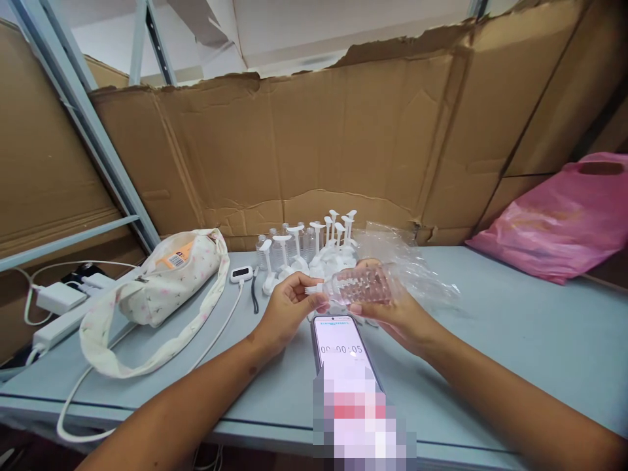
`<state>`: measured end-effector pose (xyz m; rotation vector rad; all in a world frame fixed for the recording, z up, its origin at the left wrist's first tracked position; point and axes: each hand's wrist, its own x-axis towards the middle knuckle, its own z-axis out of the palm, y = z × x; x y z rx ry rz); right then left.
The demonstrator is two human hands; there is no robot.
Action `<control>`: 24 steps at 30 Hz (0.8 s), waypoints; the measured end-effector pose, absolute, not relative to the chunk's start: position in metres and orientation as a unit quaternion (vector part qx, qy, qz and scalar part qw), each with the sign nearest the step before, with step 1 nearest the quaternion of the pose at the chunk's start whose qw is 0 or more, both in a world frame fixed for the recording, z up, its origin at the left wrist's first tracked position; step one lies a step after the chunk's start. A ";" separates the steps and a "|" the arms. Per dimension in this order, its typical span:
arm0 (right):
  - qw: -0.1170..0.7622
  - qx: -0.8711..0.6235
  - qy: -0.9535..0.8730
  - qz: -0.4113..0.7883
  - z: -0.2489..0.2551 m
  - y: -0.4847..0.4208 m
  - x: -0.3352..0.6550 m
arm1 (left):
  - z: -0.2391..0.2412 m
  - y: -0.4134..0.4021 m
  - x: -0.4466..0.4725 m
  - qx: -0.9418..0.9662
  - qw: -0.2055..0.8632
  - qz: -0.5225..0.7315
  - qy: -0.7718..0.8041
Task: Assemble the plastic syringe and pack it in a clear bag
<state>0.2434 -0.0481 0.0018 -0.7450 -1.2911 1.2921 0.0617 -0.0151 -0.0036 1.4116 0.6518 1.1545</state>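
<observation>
My right hand (pixel 392 314) holds a small clear ribbed plastic bottle (pixel 363 284) lying on its side, neck toward the left. The fingers of my left hand (pixel 289 304) pinch the bottle's white neck end (pixel 314 290). Both hands hover just above a phone (pixel 343 350) lying on the table, its screen showing a timer. Behind the hands stand several clear bottles with white pump tops (pixel 309 245), some upright, some loose on the table.
A crumpled clear plastic bag (pixel 417 268) lies behind my right hand. A floral fabric bag (pixel 167 278) with a strap sits at left, beside a power strip (pixel 59 327) and white cables. A pink plastic bag (pixel 559 219) lies at right. Cardboard walls (pixel 314 144) back the grey table (pixel 515 327).
</observation>
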 end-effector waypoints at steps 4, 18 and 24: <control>0.564 -0.308 -0.529 0.554 0.002 -0.049 0.240 | -0.005 -0.018 0.061 0.616 0.534 0.518 0.261; 0.576 -0.319 -0.563 0.499 0.007 -0.044 0.247 | -0.007 -0.015 0.058 0.671 0.413 0.552 0.273; 0.558 -0.393 -0.582 0.442 0.013 -0.039 0.257 | -0.004 -0.015 0.055 0.671 0.402 0.548 0.296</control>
